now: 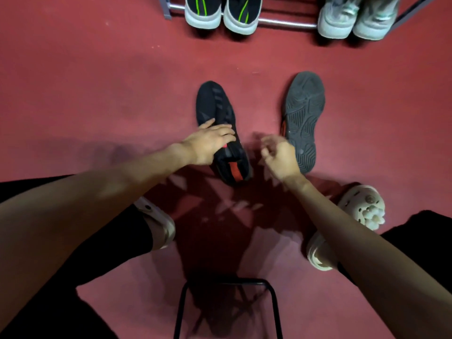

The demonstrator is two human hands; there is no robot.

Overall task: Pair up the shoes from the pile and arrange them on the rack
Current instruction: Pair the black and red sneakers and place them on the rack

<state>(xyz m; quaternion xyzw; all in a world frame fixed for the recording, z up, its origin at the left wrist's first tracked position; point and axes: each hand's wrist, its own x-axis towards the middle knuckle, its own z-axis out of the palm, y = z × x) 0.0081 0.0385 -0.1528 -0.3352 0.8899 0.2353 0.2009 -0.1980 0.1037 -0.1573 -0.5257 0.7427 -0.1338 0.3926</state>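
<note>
A black sneaker with a red lining (215, 106) lies upright on the red floor, toe pointing away from me. My left hand (208, 143) rests over its middle, fingers wrapped on the upper. Its mate (303, 118) lies to the right, turned sole up, dark grey tread showing. My right hand (278, 155) hovers beside that sole's heel, fingers loosely curled, blurred, holding nothing. At the top edge, the metal rack (281, 22) carries a black pair with green stripes (222, 13) and a pale grey-mint pair (357, 18).
I wear cream clogs: one by my right leg (362, 211), one partly hidden under my left leg (159, 221). A black metal stool frame (227, 309) stands between my legs at the bottom. Red floor (97, 81) spreads between the sneakers and the rack.
</note>
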